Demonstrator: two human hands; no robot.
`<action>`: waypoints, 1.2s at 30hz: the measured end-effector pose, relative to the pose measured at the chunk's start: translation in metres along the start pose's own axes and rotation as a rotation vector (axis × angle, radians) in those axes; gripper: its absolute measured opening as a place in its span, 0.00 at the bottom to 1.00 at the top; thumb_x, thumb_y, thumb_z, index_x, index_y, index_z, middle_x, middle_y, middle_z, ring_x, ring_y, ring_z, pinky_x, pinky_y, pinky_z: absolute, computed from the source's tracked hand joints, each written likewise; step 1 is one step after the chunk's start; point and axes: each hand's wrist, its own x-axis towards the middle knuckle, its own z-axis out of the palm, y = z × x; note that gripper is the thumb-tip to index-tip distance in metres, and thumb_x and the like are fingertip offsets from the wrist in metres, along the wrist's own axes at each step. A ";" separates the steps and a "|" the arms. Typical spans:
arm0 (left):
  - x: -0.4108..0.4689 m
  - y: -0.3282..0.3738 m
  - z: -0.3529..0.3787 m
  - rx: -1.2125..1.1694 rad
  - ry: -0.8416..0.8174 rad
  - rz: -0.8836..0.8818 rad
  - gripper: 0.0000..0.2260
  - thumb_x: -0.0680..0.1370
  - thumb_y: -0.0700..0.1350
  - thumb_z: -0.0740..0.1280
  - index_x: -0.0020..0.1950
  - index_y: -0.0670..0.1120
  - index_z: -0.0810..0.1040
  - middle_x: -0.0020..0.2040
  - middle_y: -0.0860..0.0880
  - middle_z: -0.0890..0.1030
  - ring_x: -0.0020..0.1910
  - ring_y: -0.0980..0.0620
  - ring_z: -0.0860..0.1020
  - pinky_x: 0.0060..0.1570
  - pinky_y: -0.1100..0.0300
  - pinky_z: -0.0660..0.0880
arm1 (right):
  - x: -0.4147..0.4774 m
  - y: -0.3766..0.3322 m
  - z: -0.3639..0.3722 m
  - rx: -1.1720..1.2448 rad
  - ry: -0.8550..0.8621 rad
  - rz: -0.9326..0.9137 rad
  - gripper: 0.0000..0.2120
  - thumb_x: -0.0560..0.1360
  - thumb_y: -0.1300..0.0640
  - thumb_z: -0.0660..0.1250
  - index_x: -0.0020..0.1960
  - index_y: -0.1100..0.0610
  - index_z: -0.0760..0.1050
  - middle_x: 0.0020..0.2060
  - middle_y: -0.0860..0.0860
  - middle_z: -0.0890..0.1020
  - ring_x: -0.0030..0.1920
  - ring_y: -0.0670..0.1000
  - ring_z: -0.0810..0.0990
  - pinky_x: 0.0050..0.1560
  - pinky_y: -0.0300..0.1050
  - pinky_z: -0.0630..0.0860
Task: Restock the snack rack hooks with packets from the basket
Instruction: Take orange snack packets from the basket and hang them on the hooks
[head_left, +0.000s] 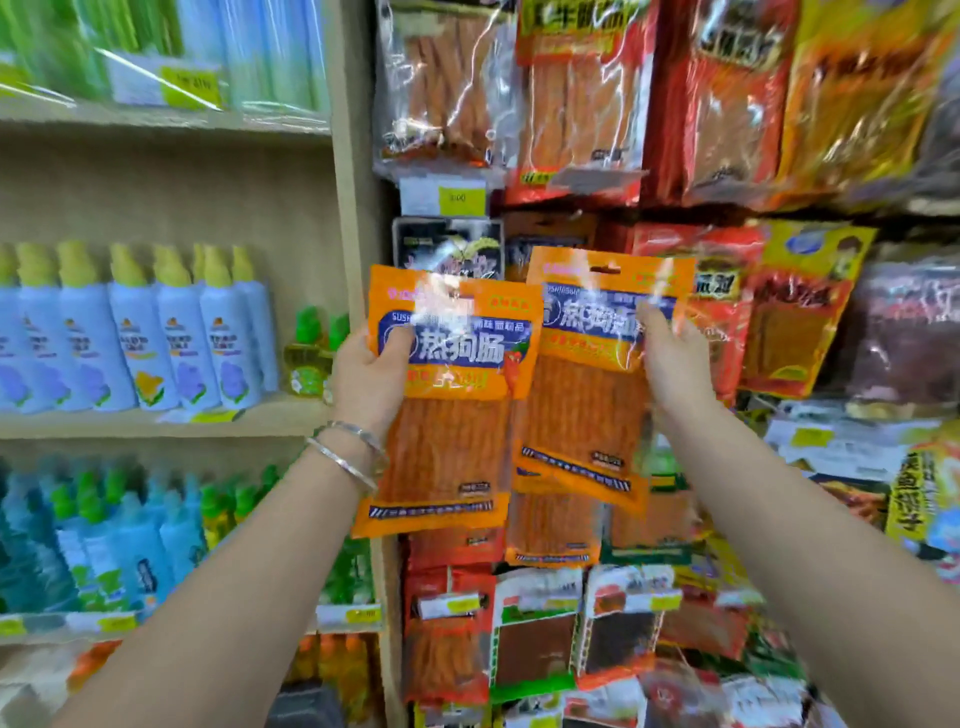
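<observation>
Pinching outer edges, left hand (366, 379) holds one orange packet (452, 405), right hand (675, 364) the overlapping second packet (587, 400).

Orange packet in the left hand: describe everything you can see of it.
The orange packet is a flat, glossy plastic pouch with an orange header, a blue band of white characters and a clear window showing long reddish-orange strips. It is held roughly upright, tilted slightly. The left hand grips its upper left edge, thumb on the front. Its right edge overlaps a matching packet; whether they touch is unclear.
</observation>
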 end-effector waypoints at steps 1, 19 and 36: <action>0.009 0.001 0.008 -0.029 -0.002 0.001 0.09 0.76 0.45 0.66 0.36 0.50 0.76 0.33 0.58 0.79 0.33 0.58 0.77 0.35 0.63 0.74 | 0.013 -0.004 0.006 0.004 -0.007 -0.007 0.22 0.77 0.47 0.62 0.64 0.61 0.72 0.53 0.52 0.77 0.55 0.52 0.75 0.48 0.42 0.69; 0.080 -0.005 0.086 -0.232 -0.232 -0.011 0.06 0.78 0.50 0.65 0.42 0.52 0.77 0.35 0.54 0.84 0.35 0.54 0.83 0.30 0.63 0.78 | 0.128 -0.009 0.061 0.088 -0.104 0.055 0.06 0.74 0.53 0.64 0.40 0.50 0.69 0.40 0.54 0.74 0.41 0.52 0.71 0.44 0.47 0.67; 0.081 -0.007 0.102 -0.192 -0.232 -0.048 0.07 0.77 0.53 0.65 0.46 0.51 0.77 0.43 0.48 0.85 0.42 0.48 0.84 0.42 0.53 0.81 | 0.149 0.013 0.044 -0.237 -0.003 -0.223 0.14 0.75 0.49 0.68 0.53 0.58 0.73 0.45 0.51 0.76 0.45 0.51 0.74 0.45 0.43 0.68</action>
